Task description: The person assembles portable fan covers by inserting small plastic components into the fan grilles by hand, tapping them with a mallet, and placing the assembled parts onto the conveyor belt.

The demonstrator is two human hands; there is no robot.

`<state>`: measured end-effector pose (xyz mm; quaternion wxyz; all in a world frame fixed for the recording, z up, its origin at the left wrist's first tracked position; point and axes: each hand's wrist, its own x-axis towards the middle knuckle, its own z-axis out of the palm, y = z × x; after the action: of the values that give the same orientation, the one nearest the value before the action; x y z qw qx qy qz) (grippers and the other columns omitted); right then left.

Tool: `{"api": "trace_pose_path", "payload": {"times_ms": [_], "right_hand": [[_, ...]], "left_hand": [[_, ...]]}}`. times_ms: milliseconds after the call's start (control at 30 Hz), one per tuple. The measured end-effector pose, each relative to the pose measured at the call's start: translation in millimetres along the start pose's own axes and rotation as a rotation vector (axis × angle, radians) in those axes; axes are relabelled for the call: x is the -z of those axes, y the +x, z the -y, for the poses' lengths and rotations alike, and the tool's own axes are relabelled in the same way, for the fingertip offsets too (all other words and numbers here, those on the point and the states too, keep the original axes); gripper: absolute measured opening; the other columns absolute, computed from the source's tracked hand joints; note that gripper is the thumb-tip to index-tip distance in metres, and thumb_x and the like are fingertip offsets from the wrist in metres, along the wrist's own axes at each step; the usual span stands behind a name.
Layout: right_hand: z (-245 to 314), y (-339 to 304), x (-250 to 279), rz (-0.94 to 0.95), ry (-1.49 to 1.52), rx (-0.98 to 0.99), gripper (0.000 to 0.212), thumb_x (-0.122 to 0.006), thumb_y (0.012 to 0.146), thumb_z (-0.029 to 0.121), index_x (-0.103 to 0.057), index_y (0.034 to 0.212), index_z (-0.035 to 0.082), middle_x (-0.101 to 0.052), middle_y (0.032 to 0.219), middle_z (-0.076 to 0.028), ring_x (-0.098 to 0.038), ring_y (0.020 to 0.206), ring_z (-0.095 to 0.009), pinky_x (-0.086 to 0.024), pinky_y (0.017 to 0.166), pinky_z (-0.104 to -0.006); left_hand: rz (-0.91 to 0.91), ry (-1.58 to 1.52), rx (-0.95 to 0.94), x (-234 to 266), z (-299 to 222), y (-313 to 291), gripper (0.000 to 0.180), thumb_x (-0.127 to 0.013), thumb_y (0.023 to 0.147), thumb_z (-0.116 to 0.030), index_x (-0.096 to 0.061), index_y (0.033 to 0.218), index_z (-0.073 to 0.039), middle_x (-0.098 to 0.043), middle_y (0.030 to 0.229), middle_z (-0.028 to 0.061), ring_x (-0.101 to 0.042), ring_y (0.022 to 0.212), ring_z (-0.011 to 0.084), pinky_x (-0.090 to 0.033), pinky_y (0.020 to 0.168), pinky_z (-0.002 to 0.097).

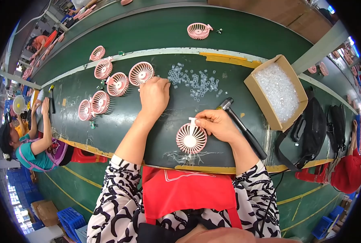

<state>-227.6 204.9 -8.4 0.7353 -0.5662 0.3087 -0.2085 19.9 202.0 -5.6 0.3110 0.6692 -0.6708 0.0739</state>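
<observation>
My right hand (217, 123) pinches the short stem of a round pink slatted fan cover (191, 138), which lies near the bench's front edge. Farther left, my left hand (155, 96) is closed, with bent fingers against the lower right edge of a pink fan housing (141, 73). Its fingertips are hidden, so what they grip cannot be made out. Just right of it lie loose small clear plastic tubes (198, 83). A hammer (243, 127) with a black handle rests beside my right hand.
Several more pink housings (100, 102) lie to the left, some with small green circuit boards (92, 124). A cardboard box (255, 91) of clear pieces and a black bag (312, 133) stand right. Another housing (198, 30) sits on the far belt. A co-worker (34, 148) sits left.
</observation>
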Motion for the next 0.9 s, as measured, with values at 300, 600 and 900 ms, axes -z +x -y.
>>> {"api": "trace_pose_path", "payload": {"times_ms": [300,600,900], "right_hand": [[6,-9,5,-0.204,0.108,0.212,0.016,-0.064,0.095,0.011,-0.067,0.099,-0.004,-0.066,0.083,0.000,-0.059,0.075,-0.004,-0.049,0.067,-0.0205],[8,-9,11,-0.288,0.214,0.237,0.018,-0.066,0.095,0.015,-0.069,0.095,-0.003,-0.067,0.081,0.001,-0.058,0.072,-0.004,-0.048,0.064,-0.0212],[7,-8,11,-0.275,0.223,0.227,0.018,-0.065,0.095,0.015,-0.070,0.095,-0.003,-0.067,0.080,0.001,-0.058,0.071,-0.004,-0.048,0.063,-0.0212]], "left_hand": [[0.297,-1.294,0.609,28,-72,8,0.022,-0.065,0.091,-0.006,-0.070,0.110,0.001,-0.072,0.095,0.0072,-0.063,0.084,0.0112,-0.050,0.079,0.0251],[0.530,-1.601,0.803,24,-71,-18,0.020,-0.066,0.091,-0.005,-0.068,0.110,0.000,-0.071,0.098,0.0110,-0.064,0.084,0.0152,-0.053,0.080,0.0286],[0.565,-1.551,0.770,27,-73,-22,0.018,-0.067,0.090,-0.004,-0.069,0.107,0.002,-0.071,0.097,0.0120,-0.067,0.091,0.0187,-0.054,0.083,0.0304]]}}
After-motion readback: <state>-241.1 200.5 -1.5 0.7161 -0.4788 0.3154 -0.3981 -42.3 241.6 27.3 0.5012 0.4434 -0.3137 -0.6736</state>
